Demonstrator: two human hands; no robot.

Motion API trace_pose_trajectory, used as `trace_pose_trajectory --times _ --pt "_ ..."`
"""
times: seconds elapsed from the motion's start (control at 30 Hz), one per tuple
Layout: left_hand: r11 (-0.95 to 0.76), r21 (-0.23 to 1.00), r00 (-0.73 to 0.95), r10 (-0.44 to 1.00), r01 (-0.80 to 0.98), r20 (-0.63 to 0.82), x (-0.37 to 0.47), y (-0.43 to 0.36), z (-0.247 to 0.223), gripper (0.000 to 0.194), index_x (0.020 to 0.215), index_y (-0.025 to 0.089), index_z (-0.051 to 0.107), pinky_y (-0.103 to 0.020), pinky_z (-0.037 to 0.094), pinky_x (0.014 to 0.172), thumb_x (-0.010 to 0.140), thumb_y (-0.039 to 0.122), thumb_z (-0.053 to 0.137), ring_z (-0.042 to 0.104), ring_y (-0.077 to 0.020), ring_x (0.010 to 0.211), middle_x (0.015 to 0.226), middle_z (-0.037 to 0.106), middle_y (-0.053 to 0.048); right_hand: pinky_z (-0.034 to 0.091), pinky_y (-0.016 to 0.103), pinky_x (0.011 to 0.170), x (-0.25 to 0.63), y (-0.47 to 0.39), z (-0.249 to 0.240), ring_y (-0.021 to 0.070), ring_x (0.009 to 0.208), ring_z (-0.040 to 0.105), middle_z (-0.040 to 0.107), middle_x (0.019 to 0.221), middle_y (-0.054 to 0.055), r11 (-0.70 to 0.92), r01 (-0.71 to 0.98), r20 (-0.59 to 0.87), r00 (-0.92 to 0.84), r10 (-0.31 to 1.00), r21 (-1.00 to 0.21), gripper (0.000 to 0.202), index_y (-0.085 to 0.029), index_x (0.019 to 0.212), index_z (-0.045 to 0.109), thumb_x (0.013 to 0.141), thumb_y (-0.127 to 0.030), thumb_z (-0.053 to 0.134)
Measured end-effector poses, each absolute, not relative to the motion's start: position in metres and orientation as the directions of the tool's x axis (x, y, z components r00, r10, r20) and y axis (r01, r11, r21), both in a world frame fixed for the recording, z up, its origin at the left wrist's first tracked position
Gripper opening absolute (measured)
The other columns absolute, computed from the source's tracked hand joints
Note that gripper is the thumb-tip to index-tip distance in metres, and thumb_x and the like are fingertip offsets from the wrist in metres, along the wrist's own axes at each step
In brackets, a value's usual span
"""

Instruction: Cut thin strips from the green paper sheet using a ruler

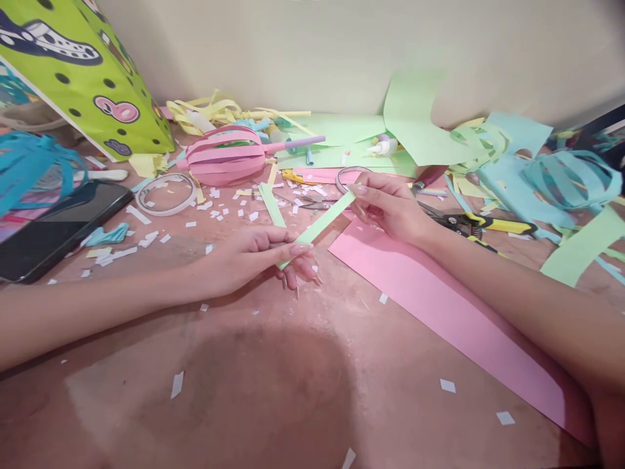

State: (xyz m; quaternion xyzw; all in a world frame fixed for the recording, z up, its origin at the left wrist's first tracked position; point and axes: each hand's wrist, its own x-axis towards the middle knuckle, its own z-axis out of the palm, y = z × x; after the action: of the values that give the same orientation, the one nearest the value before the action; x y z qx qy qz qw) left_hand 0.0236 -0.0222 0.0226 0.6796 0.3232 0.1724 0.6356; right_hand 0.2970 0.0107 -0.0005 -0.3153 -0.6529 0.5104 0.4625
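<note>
A light green paper strip (325, 220) stretches between my two hands above the middle of the table. My left hand (266, 257) pinches its lower end between thumb and fingers, where the strip bends and a second length rises up and to the left. At the strip's upper right end, my right hand (385, 203) holds it between thumb and fingertips. Under my right forearm lies a pink paper sheet (420, 280). Behind the hands are scissors (317, 203), partly covered by scraps and the strip.
A pink paper lantern (227, 156), a tape roll (166, 194) and a black phone (58, 228) lie left. Yellow-black pliers (502, 223) and a blue paper lantern (571, 179) are right. A green bag (88, 85) stands back left. White scraps are scattered around.
</note>
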Motion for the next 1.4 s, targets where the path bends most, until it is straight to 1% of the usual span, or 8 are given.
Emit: trace_pose_trajectory --times 0.2,0.47,0.6,0.87,0.97,1.07,1.23,1.4 --pt "0.049 0.967 0.696 0.685 0.251 -0.216 0.024 -0.022 0.022 0.025 0.095 0.013 0.078 -0.022 0.064 0.073 0.106 0.027 0.061 0.079 -0.0142 0.075 0.095 0.084 -0.008 0.027 0.024 0.045 0.300 0.013 0.001 0.0055 0.045 0.037 0.047 0.057 -0.008 0.275 -0.096 0.291 -0.360 0.886 -0.957 0.043 -0.020 0.070 0.057 0.091 -0.048 0.082" --pt "0.139 0.956 0.662 0.695 0.260 -0.281 0.019 -0.015 0.017 0.033 0.097 0.014 0.080 -0.023 0.066 0.074 0.096 0.047 0.078 0.082 -0.0173 0.078 0.100 0.085 -0.010 0.026 0.024 0.044 0.298 0.012 0.003 0.0059 0.044 0.035 0.045 0.055 -0.009 0.247 -0.106 0.268 -0.313 0.911 -0.963 0.049 -0.021 0.069 0.052 0.084 -0.054 0.085" --pt "0.147 0.953 0.666 0.687 0.264 -0.291 0.018 -0.012 0.016 0.037 0.095 0.015 0.079 -0.025 0.067 0.073 0.090 0.052 0.082 0.082 -0.0197 0.078 0.094 0.085 -0.009 0.018 0.025 0.043 0.300 0.013 0.000 0.0062 0.044 0.033 0.044 0.055 -0.008 0.251 -0.085 0.265 -0.311 0.913 -0.964 0.049 -0.022 0.069 0.051 0.087 -0.056 0.082" --pt "0.198 0.949 0.664 0.679 0.244 -0.312 0.019 -0.011 0.017 0.042 0.091 0.015 0.079 -0.020 0.065 0.069 0.085 0.056 0.087 0.082 -0.0182 0.074 0.089 0.085 -0.008 0.011 0.027 0.042 0.304 0.016 -0.005 0.0065 0.042 0.030 0.044 0.056 -0.008 0.265 -0.148 0.297 -0.284 0.912 -0.953 0.040 -0.022 0.070 0.052 0.094 -0.043 0.076" --pt "0.222 0.942 0.656 0.677 0.252 -0.334 0.020 -0.013 0.019 0.037 0.085 0.017 0.076 -0.015 0.056 0.049 0.086 0.052 0.087 0.070 -0.0117 0.050 0.067 0.079 -0.004 0.011 0.027 0.041 0.304 0.016 -0.005 0.0073 0.042 0.029 0.042 0.055 -0.008 0.271 -0.168 0.310 -0.287 0.906 -0.948 0.038 -0.023 0.071 0.053 0.094 -0.042 0.076" --pt "0.229 0.935 0.621 0.701 0.270 -0.351 0.020 -0.016 0.020 0.037 0.073 0.019 0.066 -0.011 0.037 0.034 0.088 0.046 0.086 0.047 -0.0050 0.033 0.045 0.058 0.005 0.012 0.027 0.041 0.304 0.016 -0.005 0.0079 0.042 0.028 0.041 0.054 -0.009 0.282 -0.185 0.328 -0.301 0.896 -0.941 0.038 -0.023 0.073 0.053 0.094 -0.044 0.076" --pt "0.225 0.935 0.598 0.721 0.274 -0.349 0.019 -0.017 0.020 0.048 0.067 0.019 0.057 -0.010 0.032 0.033 0.088 0.051 0.085 0.040 -0.0034 0.032 0.041 0.049 0.006 0.015 0.026 0.043 0.304 0.017 -0.005 0.0063 0.042 0.027 0.050 0.054 -0.008 0.279 -0.193 0.329 -0.323 0.887 -0.941 0.035 -0.022 0.075 0.056 0.094 -0.043 0.077" --pt "0.205 0.948 0.607 0.730 0.245 -0.315 0.017 -0.018 0.016 0.039 0.075 0.019 0.058 -0.011 0.029 0.033 0.094 0.047 0.078 0.038 -0.0040 0.030 0.040 0.048 0.007 0.013 0.028 0.044 0.303 0.017 -0.005 0.0065 0.041 0.027 0.048 0.052 -0.008 0.288 -0.208 0.342 -0.315 0.885 -0.935 0.040 -0.022 0.072 0.053 0.092 -0.045 0.078"
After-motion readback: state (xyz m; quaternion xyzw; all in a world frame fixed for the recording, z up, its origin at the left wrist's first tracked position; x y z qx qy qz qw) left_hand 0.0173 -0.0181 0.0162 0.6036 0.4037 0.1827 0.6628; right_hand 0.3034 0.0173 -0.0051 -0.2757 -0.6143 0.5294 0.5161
